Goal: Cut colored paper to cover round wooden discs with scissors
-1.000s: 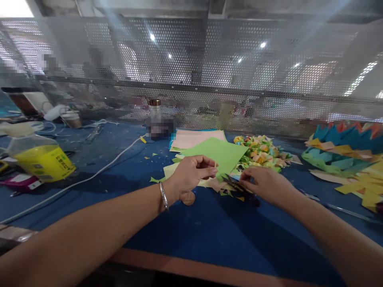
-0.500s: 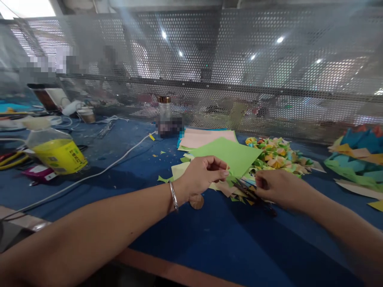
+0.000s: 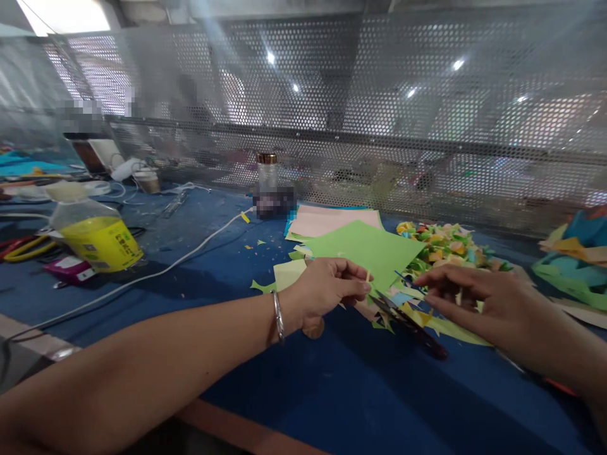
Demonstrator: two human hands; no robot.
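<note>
My left hand (image 3: 339, 284), with a silver bracelet at the wrist, is closed in a pinch. A small pale yellow strip (image 3: 368, 276) sticks up between thumb and fingers; its kind is hard to make out. Just behind lies a green paper sheet (image 3: 374, 246). A pair of scissors (image 3: 415, 328) with dark handles rests on the table between my hands, blades toward the left one. To the right, my right hand (image 3: 478, 303) hovers over paper scraps (image 3: 412, 309), its fingers apart and curved, with nothing plainly held. A thin blue piece (image 3: 401, 275) lies near its fingertips.
Behind my right hand is a heap of small folded paper pieces (image 3: 441, 243). Pink sheets (image 3: 334, 221) are stacked at the back. Coloured paper pieces (image 3: 576, 265) stand far right. A yellow-labelled bottle (image 3: 102, 234) and a white cable (image 3: 190, 249) are left. A perforated screen (image 3: 303, 95) rises behind.
My right hand has moved right, away from the scissors, and its fingers have spread. The scissors are now more fully visible. My left hand keeps its pinch; the view has shifted slightly.
</note>
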